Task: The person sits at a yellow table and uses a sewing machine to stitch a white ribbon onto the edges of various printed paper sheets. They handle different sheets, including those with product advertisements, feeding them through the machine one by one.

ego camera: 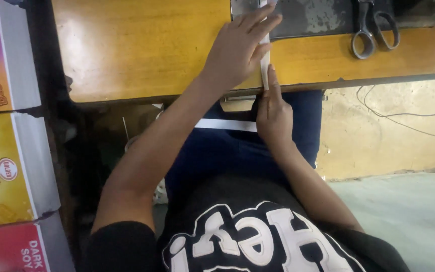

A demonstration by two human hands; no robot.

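Across the front edge of the yellow wooden bench (142, 50), a narrow white fabric strip (265, 68) is running from the grey metal machine bed (308, 17) down toward the lap, where more of it is showing against the dark blue cloth (217, 151). The left hand (237, 48) is lying flat, fingers spread and pressing the strip's side, not clenched around anything. The right hand (273, 108) is pinching the strip at the bench edge, index finger stretched along it. Uneven pressure between the two hands is likely to let the strip skew or pucker (it looks thin and limp). Fingertips are sitting close to the machine bed, which looks risky. Scissors (373, 27) are lying well apart, beyond the right hand; cardboard boxes (3, 166) are standing off to the left.
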